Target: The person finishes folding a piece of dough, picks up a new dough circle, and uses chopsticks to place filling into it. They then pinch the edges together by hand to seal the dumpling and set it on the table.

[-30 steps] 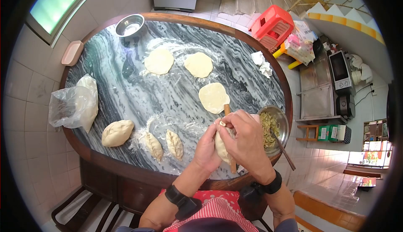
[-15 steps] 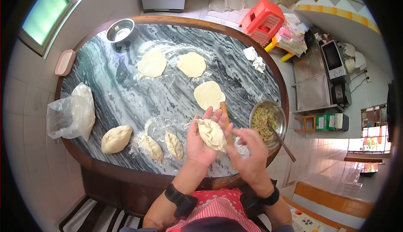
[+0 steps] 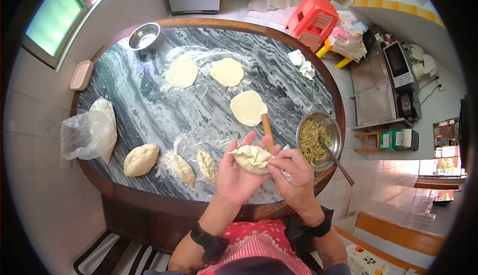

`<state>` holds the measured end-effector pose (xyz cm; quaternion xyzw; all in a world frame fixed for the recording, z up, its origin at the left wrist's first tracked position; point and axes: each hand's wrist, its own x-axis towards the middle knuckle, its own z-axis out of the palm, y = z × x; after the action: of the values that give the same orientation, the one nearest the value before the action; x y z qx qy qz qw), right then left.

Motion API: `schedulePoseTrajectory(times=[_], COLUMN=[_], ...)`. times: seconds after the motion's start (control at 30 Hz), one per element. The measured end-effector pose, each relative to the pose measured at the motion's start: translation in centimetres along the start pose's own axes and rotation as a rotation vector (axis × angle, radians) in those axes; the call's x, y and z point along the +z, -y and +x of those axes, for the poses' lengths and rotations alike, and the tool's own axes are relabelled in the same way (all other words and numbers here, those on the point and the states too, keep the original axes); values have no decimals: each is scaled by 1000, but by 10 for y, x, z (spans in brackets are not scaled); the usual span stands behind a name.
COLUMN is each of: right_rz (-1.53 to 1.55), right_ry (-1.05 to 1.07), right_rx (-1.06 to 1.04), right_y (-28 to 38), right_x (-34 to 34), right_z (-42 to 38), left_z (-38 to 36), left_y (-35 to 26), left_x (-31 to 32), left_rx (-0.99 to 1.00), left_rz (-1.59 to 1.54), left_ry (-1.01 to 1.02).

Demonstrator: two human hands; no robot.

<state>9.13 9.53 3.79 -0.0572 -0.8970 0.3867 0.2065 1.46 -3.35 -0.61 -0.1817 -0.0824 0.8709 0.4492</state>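
Observation:
A pleated dumpling lies across the palm and fingers of my left hand, whose fingers stretch out beneath it. The thumb and fingers of my right hand pinch the dumpling's right end. Just beyond my hands a wooden rolling pin touches a flat dough round; its near part is hidden. Two small folded dumplings rest on floured marble to the left, with a larger one farther left. A metal bowl of filling with a utensil stands at the right.
Two dough rounds lie farther back on the marble table. A small metal bowl is at the back left, a plastic bag at the left edge, and crumpled tissue at the back right.
My right hand has moved in from the right and its fingers have closed on the dumpling's end. The dumpling now lies more level across my left hand. The view has shifted slightly.

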Motion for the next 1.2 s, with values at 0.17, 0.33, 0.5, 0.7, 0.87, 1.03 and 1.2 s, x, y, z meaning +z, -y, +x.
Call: schedulePoseTrajectory(times=[0.17,0.33,0.5,0.7,0.87,1.03,1.2], right_rz=[54,-54,-36,12,50,-31,45], right_ry=[54,133,180,170,220,361,200], right_rx=[5,-308,-412,-466,-500,-604,-422], right_y=[20,22,16,30,25,26,24], right_x=[-18,-11,-13,-25,-3,5,-18], right_z=[9,11,-1,8,1,-11,-16], left_z=[-17,-29,-40,-51,-60,-66,-74], left_y=[13,28,36,44,46,48,34], left_x=[2,-1,3,-2,-15,-18,-26], left_rx=[84,100,127,182,216,251,142], left_rz=[-3,23,56,85,26,160,-28], left_ry=[-72,-26,-30,-30,45,-90,43])
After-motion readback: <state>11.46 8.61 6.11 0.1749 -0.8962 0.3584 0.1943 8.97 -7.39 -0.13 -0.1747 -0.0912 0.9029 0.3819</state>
